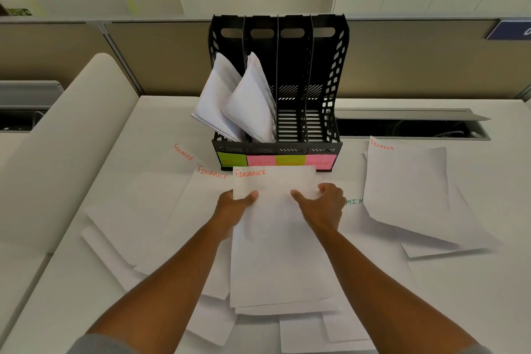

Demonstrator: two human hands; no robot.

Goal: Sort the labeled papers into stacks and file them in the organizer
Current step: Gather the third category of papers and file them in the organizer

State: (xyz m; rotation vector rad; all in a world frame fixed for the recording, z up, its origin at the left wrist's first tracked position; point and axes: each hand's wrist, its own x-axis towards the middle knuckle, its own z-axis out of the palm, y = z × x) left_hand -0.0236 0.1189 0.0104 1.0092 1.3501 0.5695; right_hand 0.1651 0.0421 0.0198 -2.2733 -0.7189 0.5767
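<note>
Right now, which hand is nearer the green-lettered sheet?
Right. The right hand grips the FINANCE stack at its right edge, right beside the green-lettered sheet. The left hand holds the stack's left edge, farther away.

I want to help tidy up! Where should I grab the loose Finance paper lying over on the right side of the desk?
Probably by its near edge. That Finance paper lies flat on other sheets on the desk, its bottom corner sticking out toward you. Come from the front, slide your fingers under that edge, thumb on top, and lift it alone. The far end with the writing is a longer reach.
</note>
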